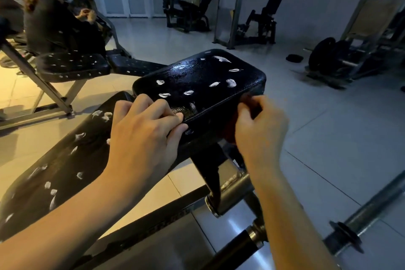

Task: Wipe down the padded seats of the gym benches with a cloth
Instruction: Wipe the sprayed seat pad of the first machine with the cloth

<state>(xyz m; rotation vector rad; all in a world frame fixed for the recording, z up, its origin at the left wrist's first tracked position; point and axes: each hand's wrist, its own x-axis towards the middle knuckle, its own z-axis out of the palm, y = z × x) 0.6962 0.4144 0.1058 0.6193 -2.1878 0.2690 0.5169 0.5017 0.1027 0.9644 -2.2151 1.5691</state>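
The black padded seat [201, 76] of a gym bench lies in front of me, glossy and marked with several white torn patches. Its long back pad [65, 171], also torn in places, slopes down to the lower left. My left hand [142, 138] grips the seat's near edge, fingers on top and thumb against the front side. My right hand [260, 129] pinches a dark red cloth [229, 127] against the seat's near right corner. Most of the cloth is hidden behind that hand and under the edge.
A second black bench [72, 66] stands at the left, with a person in dark clothes [54, 24] behind it. A barbell [372, 206] lies on the tiled floor at the lower right. Weight plates [324, 55] and exercise machines [188, 11] stand at the back.
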